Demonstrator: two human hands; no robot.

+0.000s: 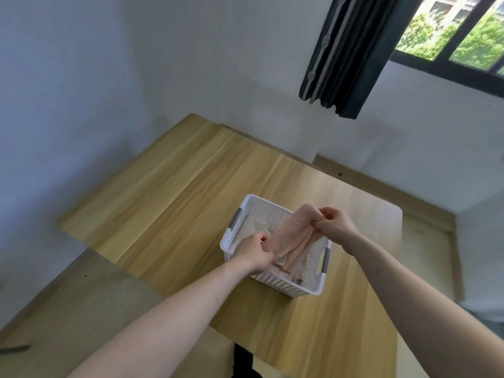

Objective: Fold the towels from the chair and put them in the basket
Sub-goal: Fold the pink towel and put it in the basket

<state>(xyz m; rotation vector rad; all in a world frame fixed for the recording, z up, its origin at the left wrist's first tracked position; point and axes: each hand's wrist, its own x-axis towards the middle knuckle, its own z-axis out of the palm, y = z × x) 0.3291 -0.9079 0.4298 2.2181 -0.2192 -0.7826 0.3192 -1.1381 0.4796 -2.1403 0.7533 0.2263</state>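
Observation:
A white perforated plastic basket (pixel 261 211) with grey handles stands on the wooden table (pixel 177 192). A folded pink towel (pixel 293 236) stands tilted inside it, leaning toward the right wall. My right hand (pixel 334 221) pinches the towel's upper end above the basket. My left hand (pixel 255 251) grips its lower left edge inside the basket. A folded white towel (pixel 252 226) lies flat in the basket's left part. The chair is out of view.
The table's far edge meets a white wall. A dark curtain (pixel 346 55) hangs at the upper right beside a window (pixel 463 31). Wood flooring shows to the left and right of the table.

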